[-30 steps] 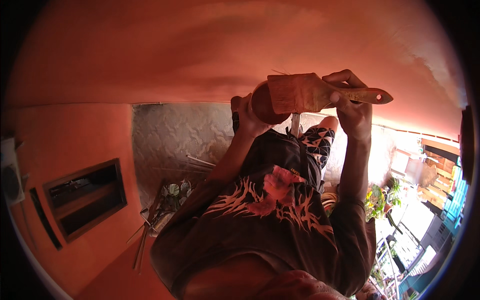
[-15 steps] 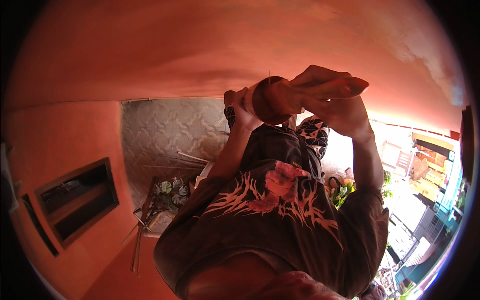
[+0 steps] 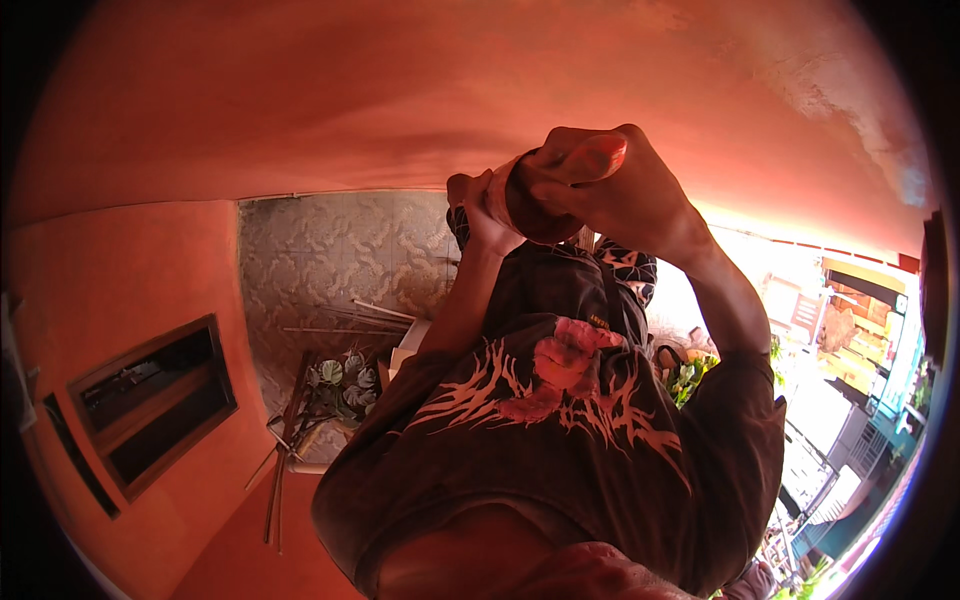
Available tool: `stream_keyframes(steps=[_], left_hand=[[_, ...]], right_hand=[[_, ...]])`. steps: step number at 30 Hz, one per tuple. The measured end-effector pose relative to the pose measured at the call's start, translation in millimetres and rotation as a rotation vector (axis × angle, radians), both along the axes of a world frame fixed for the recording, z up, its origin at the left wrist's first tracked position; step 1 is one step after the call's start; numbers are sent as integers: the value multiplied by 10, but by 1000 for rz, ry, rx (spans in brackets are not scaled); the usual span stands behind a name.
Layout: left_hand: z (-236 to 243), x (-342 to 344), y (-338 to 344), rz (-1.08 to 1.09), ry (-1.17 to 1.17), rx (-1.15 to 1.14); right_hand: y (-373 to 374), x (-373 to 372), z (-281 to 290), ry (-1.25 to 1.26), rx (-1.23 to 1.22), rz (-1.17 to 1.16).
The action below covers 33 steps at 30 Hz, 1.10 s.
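Note:
My left hand [image 3: 487, 218] is wrapped around a round, open container [image 3: 503, 195] like a small paint tin, held tilted in front of the orange wall. Its mouth faces right, and its contents cannot be made out in the shade. My right hand [image 3: 640, 190] is closed on a paintbrush with a rounded reddish handle [image 3: 598, 158] that sticks out past the fingers. The brush's head is down in the container's mouth, mostly hidden by my right fingers, which are close to the rim.
The orange wall [image 3: 400, 100] fills the space ahead. A framed opening [image 3: 155, 400] is in the left wall. Leafy plants [image 3: 345, 380] and thin sticks [image 3: 370, 318] are on the patterned floor [image 3: 340, 245] at left. Greenery and a bright outdoor area lie to the right.
My right hand has moved left toward the container, pushing the brush deeper inside, and its handle now reaches less far right. My left hand and the container have barely shifted.

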<state>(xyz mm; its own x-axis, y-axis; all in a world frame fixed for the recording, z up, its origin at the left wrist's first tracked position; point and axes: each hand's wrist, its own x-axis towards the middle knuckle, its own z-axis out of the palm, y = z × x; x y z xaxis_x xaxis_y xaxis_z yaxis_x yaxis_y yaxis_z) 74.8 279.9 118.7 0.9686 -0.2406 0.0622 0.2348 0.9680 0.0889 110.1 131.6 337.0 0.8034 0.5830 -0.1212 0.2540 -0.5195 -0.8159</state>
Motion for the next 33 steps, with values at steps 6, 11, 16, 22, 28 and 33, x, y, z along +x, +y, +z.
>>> stream_keyframes(steps=[6, 11, 16, 22, 28, 33], left_hand=[[19, 7, 5, 10, -22, -1], [23, 7, 5, 15, -34, -40], [-41, 18, 1, -14, -25, -31], [28, 7, -12, -90, -18, -68], [54, 1, -97, -67, 324, -40], [-113, 4, -142, -75, 238, 27]], right_hand=[[11, 28, -88, -99, -42, 69], [27, 30, -136, -77, -105, 89], [36, 7, -91, -67, -150, 70], [-11, 64, -3, -72, -37, 52], [-127, 134, 205, -9, -49, -33], [-100, 138, 236, -235, -203, 46]])
